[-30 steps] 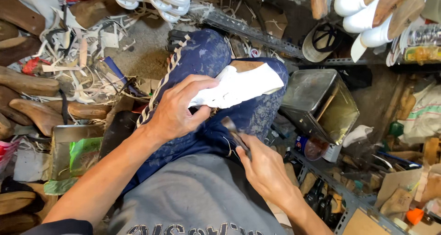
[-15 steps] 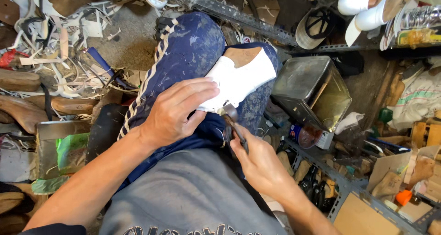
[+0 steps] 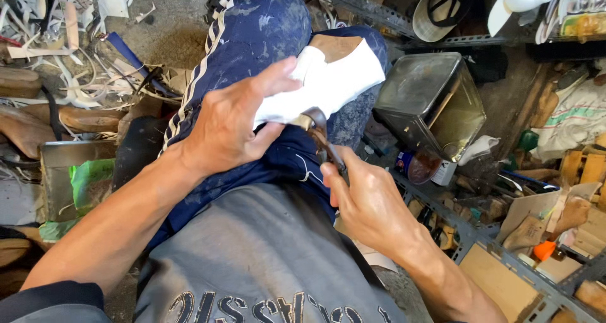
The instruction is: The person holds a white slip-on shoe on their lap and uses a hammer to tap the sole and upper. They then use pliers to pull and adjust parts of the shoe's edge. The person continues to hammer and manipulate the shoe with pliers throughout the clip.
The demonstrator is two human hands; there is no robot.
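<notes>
A white shoe upper stretched over a wooden last lies on my knees, which are in stained blue trousers. My left hand grips its near end, thumb on top and fingers under it. My right hand is closed round the handles of dark metal pincers. The pincers' head touches the near edge of the upper, just beside my left fingers. The wooden top of the last shows at the far end.
A square metal tin stands to the right of my knee, with a small can below it. Metal shelving with wooden pieces runs along the lower right. Leather scraps, wooden lasts and a tray lie at left.
The view has moved closer over my lap. My right hand has brought the pincers up until the head meets the upper's near edge. My left hand keeps its grip.
</notes>
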